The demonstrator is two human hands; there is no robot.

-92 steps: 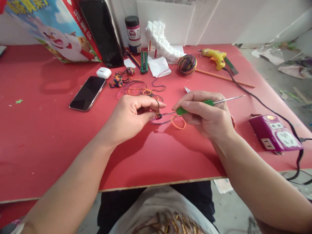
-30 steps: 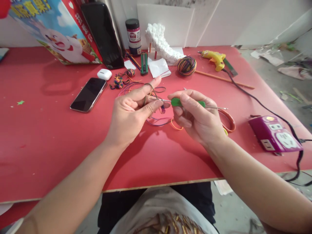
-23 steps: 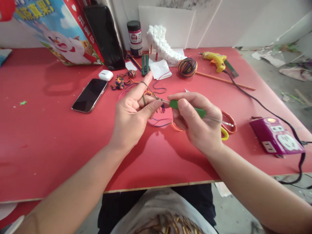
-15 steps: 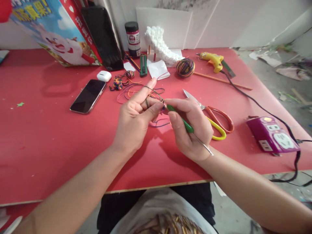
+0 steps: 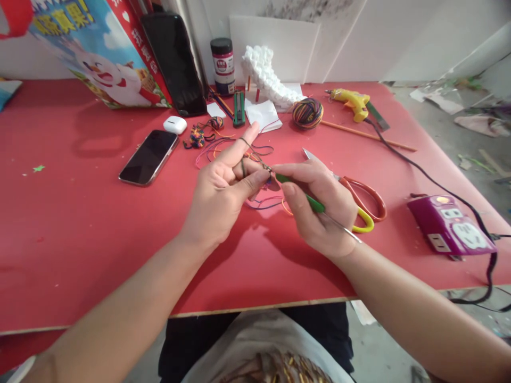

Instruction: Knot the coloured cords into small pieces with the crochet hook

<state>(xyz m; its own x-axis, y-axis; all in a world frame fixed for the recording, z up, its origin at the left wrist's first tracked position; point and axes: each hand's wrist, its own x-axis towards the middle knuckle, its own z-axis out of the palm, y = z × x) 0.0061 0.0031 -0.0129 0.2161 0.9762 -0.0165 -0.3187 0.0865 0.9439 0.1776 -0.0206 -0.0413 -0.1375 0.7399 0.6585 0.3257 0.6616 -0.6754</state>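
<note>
My left hand (image 5: pixel 221 189) is raised over the red table (image 5: pixel 80 223), forefinger stretched out with multicoloured yarn (image 5: pixel 255 157) looped over it, thumb and middle finger pinching the small worked piece. My right hand (image 5: pixel 319 205) grips a green-handled crochet hook (image 5: pixel 315 203) like a pencil. Its hook end meets the yarn at my left fingertips, and its metal tail points back toward my wrist. Loose yarn strands (image 5: pixel 263 202) trail onto the table beneath both hands.
Orange-and-yellow scissors (image 5: pixel 359 202) lie just right of my right hand. A phone (image 5: pixel 148 157), white earbud case (image 5: pixel 174 124), yarn ball (image 5: pixel 307 113), yellow glue gun (image 5: pixel 353 101) with its cord, a purple power strip (image 5: pixel 453 223), white foam piece (image 5: pixel 265 77), jar (image 5: pixel 222 58) and cartoon box (image 5: pixel 96 53) surround them.
Both hands lifted off the table. My left forefinger stretched out with yarn over it. My right hand turned the hook from pointing right to tail toward my wrist, uncovering the scissors.
</note>
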